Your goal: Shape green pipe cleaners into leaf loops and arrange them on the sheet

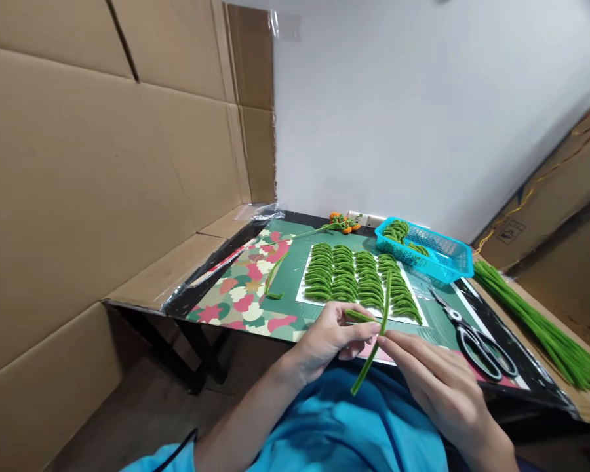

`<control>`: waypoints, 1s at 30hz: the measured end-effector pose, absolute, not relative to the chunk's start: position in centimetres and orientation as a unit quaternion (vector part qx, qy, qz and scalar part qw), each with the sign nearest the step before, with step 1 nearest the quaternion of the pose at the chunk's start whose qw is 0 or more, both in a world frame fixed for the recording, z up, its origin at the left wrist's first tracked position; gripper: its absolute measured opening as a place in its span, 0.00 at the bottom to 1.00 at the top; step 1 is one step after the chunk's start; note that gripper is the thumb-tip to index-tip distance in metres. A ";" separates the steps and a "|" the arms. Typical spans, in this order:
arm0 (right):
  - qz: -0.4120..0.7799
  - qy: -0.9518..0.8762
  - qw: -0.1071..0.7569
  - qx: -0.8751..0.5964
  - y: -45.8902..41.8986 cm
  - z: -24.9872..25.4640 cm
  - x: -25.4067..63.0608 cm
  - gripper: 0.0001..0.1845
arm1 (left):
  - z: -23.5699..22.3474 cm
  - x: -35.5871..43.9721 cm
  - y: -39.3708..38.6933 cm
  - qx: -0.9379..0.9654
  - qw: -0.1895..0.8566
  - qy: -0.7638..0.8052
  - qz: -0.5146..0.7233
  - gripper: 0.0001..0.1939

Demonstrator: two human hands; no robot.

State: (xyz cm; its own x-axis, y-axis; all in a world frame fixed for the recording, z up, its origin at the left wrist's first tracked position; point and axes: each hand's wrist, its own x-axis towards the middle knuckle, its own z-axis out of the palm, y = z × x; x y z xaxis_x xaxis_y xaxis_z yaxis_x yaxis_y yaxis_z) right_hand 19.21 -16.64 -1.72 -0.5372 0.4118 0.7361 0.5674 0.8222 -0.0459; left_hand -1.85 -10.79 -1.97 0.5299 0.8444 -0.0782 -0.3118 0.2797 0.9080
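Note:
My left hand (332,334) pinches a green pipe cleaner (387,298) between thumb and fingers at the table's near edge. A short green folded end (358,316) sticks out over the same fingers. From the right, my right hand (435,373) closes on the pipe cleaner where it passes between both hands; its lower end points down toward my lap. Just beyond my hands lies a white sheet (302,295) bearing several columns of curved green pipe-cleaner pieces (343,275). Scissors (472,337) with black handles rest to the right of the sheet.
A blue plastic basket (452,262) at the back right holds more curved green pieces. Long green pipe cleaners (535,328) lie bundled at the far right. Orange flowers (344,223) on a green stem lie at the back. A loose bent green piece (275,275) sits left. Cardboard (103,164) walls the left side.

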 end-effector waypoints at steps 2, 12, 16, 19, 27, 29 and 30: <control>-0.097 -0.868 0.389 -0.293 -16.5 -1.4 19.2 0.30 | -2.0 -1.8 -10.8 0.452 0.746 0.283 0.398 0.23; -0.103 -0.843 0.420 -0.321 -18.2 -0.2 19.1 0.28 | -2.4 -2.0 -11.7 0.512 0.733 0.217 0.391 0.20; -0.119 -0.853 0.411 -0.297 -18.2 -0.2 19.4 0.26 | -2.4 -1.9 -11.9 0.525 0.730 0.209 0.385 0.21; -0.117 -0.856 0.406 -0.298 -17.9 -0.4 19.6 0.24 | -2.2 -1.8 -11.8 0.536 0.728 0.206 0.376 0.22; -0.108 -0.852 0.409 -0.309 -17.3 -0.9 19.7 0.19 | -2.5 -1.5 -11.7 0.553 0.674 0.251 0.420 0.18; -0.113 -0.852 0.410 -0.307 -17.1 -0.7 19.5 0.17 | -2.5 -1.5 -11.6 0.559 0.666 0.259 0.421 0.17; -0.115 -0.851 0.413 -0.303 -17.1 -0.7 19.4 0.16 | -2.5 -1.5 -11.6 0.561 0.664 0.261 0.420 0.17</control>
